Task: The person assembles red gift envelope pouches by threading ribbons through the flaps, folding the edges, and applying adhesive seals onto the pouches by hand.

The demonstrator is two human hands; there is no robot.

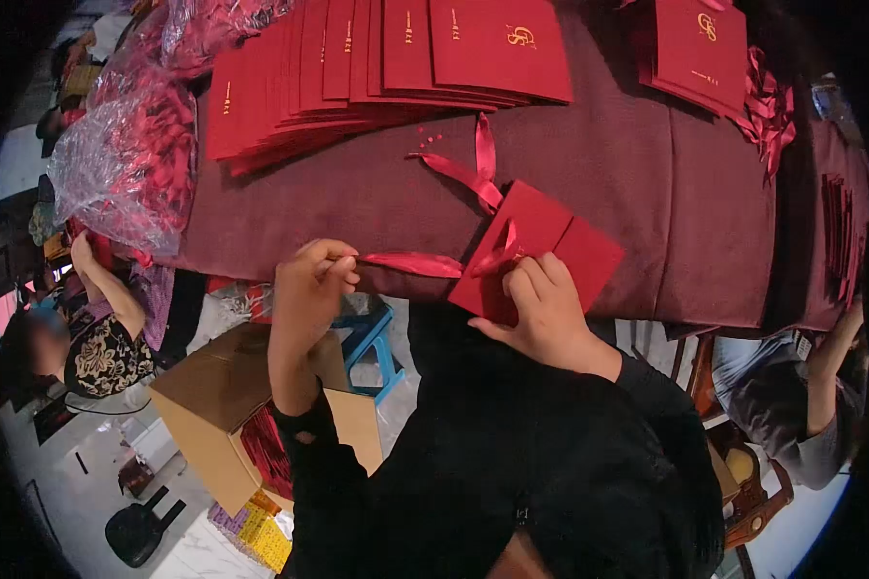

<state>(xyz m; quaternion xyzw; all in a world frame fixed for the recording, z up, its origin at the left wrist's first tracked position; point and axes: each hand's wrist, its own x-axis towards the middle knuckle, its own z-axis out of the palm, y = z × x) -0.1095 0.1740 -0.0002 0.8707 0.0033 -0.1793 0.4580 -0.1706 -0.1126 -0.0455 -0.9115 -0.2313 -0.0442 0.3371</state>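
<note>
A small red paper gift bag (526, 227) lies flat and tilted at the near edge of the cloth-covered table. Pink-red ribbon (410, 263) stretches left from it, its end pinched between the thumb and fingers of my left hand (311, 289). My right hand (550, 318) rests on the bag's lower part, fingers bent over its face and thumb at the near edge, gripping it. A ribbon loop (505, 249) stands up by my right fingertips. Another ribbon piece (475, 177) sticks out from the bag's far corner onto the cloth. What lies under my right fingers is hidden.
Behind the bag, overlapping red bags (357, 68) with gold print spread across the dark red cloth (608, 135). Clear plastic (126, 145) full of ribbons sits at left; another bag stack (700, 58) is at right. A cardboard box (222, 386) and blue stool (372, 347) stand below. People sit at both sides.
</note>
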